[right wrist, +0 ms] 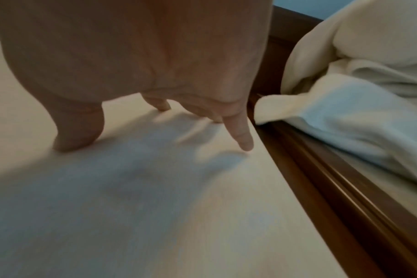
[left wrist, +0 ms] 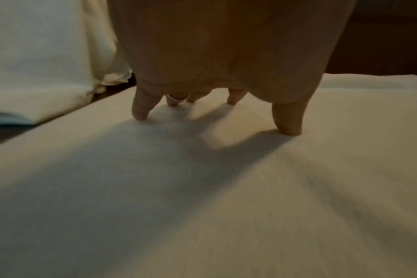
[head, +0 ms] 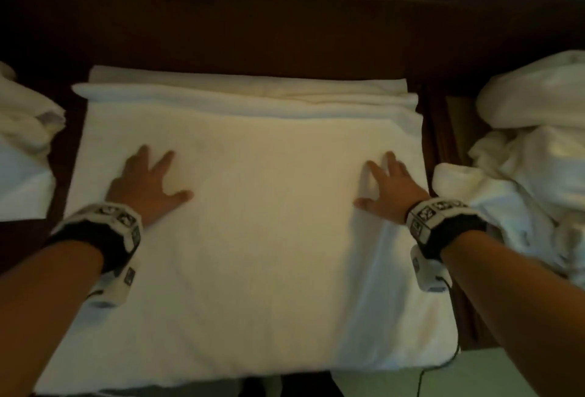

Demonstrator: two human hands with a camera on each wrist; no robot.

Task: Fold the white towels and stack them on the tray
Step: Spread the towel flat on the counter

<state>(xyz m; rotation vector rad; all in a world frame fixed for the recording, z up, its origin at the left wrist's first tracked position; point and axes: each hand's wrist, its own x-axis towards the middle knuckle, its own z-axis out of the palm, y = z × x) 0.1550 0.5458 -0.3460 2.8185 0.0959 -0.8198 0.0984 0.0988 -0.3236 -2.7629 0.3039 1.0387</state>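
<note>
A large white towel (head: 253, 238) lies spread flat across the dark wooden surface, its far edge folded over in layers (head: 253, 102). My left hand (head: 148, 181) rests flat on its left part, fingers spread and straight; in the left wrist view the fingertips (left wrist: 139, 114) press into the towel (left wrist: 202, 206). My right hand (head: 389, 188) lies flat on the right part near the towel's right edge, fingers spread. In the right wrist view its fingertips (right wrist: 244, 144) touch the towel (right wrist: 155, 216). No tray is recognisable.
A crumpled heap of white towels (head: 531, 150) lies at the right, also seen as towels (right wrist: 345, 105) beyond a wooden rail (right wrist: 333, 188). More white cloth (head: 25, 150) sits at the left. A dark wooden headboard-like panel (head: 285, 23) rises behind.
</note>
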